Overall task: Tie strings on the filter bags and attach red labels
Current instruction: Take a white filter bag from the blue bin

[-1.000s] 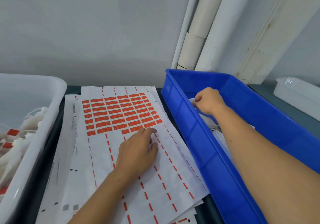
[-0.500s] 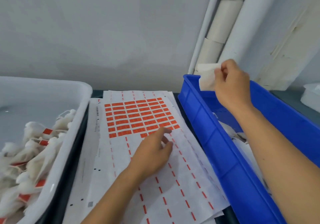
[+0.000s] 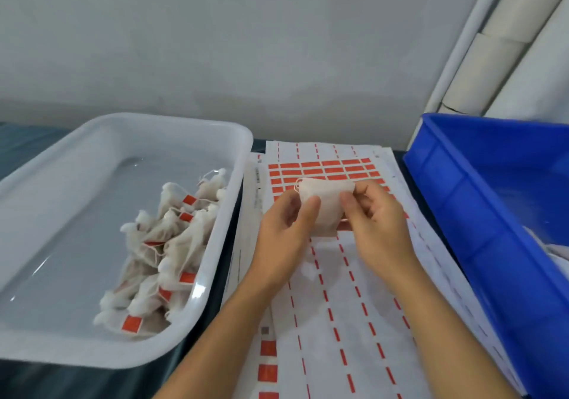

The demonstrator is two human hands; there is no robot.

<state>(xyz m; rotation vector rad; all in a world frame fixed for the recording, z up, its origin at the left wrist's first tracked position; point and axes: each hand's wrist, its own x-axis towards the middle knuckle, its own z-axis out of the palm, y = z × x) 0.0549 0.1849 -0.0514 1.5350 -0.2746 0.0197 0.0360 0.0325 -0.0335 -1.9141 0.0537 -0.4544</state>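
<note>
My left hand (image 3: 284,229) and right hand (image 3: 374,220) both pinch one white filter bag (image 3: 326,201) above the label sheets (image 3: 345,291).

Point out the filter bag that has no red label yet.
The filter bag pinched between the left hand and right hand over the label sheets. The bags in the white tray show red labels.

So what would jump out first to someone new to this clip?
Both hands, left hand and right hand, hold a white filter bag over the red label sheet at centre. Left, a white tub holds finished bags; right stands a blue crate.
</note>
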